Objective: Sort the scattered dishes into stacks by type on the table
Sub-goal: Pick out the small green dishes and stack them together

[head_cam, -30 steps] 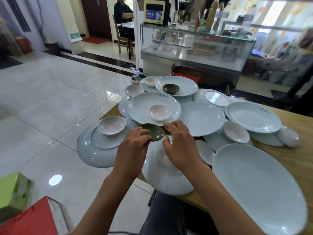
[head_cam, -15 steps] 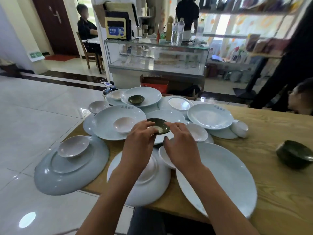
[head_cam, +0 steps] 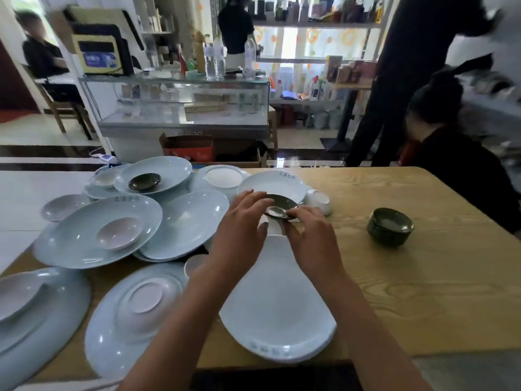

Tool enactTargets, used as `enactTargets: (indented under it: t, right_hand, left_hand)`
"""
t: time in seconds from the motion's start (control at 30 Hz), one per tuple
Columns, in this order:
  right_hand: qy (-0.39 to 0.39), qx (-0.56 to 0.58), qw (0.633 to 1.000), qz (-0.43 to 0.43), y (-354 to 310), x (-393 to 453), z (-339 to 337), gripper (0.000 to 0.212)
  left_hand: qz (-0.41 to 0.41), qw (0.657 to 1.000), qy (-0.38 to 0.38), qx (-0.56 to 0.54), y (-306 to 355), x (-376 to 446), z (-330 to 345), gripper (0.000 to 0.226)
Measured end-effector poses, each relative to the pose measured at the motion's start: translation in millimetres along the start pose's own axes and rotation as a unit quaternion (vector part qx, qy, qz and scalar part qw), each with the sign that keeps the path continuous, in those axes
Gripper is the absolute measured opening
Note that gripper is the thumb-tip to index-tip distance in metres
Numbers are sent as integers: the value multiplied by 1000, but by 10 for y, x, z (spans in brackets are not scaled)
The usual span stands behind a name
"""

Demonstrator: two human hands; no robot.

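hands [head_cam: 277,231] – 2 | loose dark saucers [head_cam: 144,182] – 2 | dark saucer stack [head_cam: 390,226] – 1 | pink dishes [head_cam: 119,233] – 5

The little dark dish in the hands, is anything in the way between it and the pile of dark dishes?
Nothing visible. Between the dark dish and the dark stack lies bare table; a white cup sits just behind that path.

Beyond my hands I see a glass display case [head_cam: 183,108], backlit shelves of bottles [head_cam: 315,12] behind it, and pale glossy floor tiles [head_cam: 33,187] to their left.
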State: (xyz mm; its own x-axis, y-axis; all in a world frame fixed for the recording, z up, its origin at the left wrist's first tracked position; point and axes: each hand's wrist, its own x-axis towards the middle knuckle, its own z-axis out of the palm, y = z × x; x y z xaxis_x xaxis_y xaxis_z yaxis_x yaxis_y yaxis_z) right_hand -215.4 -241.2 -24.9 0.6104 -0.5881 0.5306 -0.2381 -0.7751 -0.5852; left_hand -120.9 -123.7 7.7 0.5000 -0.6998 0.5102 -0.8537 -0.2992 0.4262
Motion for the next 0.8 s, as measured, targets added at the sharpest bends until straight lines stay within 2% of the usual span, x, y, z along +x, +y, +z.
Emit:
enactTargets:
  t: [0.27,0.5,0.8]
  right_hand:
    - [58,-51,985,155,919,42,-582,24]
    - [103,-155,947,262,1397,-32,-842,21]
    - [89,-156,939,295,1514,-5,-929,30]
  left_hand:
    - [30,996,-84,19,422,232,461,58]
    - [70,987,-141,37,567,315,693,59]
    - [98,978,-177,45,709,378,847,57]
